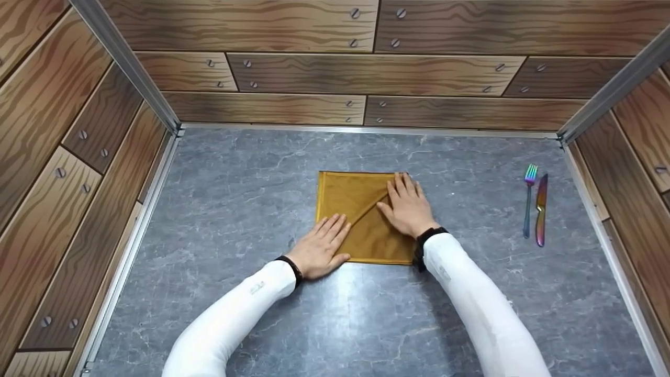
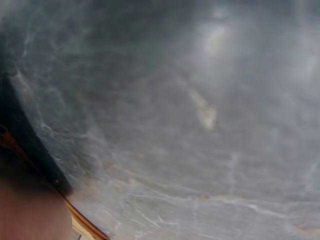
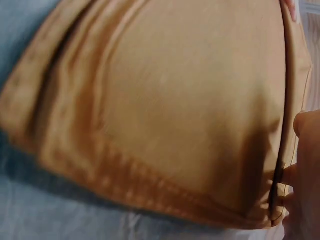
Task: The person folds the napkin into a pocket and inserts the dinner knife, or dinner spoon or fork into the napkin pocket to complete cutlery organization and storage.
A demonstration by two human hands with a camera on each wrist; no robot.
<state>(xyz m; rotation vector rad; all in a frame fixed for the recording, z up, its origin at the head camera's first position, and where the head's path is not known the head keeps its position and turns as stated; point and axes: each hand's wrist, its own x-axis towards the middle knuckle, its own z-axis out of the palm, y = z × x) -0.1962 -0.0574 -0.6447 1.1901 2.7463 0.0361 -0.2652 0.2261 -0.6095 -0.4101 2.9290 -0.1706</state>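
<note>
Head view: left sleeve [image 1: 230, 315] marking [image 1: 257, 287] too tiny to read; left hand [image 1: 318, 248] flat, grip wide, pressing mustard cloth [image 1: 366, 230] mid-worktop [image 1: 235, 183]; right hand [image 1: 410, 209] same deal, covering cloth's far right corner; right sleeve [image 1: 484, 309] unreadable too; fork [image 1: 528, 201], knife [image 1: 541, 209] beyond.

Low in the frame, white sleeves [image 1: 207, 335] with faint marks [image 1: 257, 287] met a slim dark left wristband [image 1: 295, 269] and a bulkier black right strap [image 1: 419, 251].
</note>
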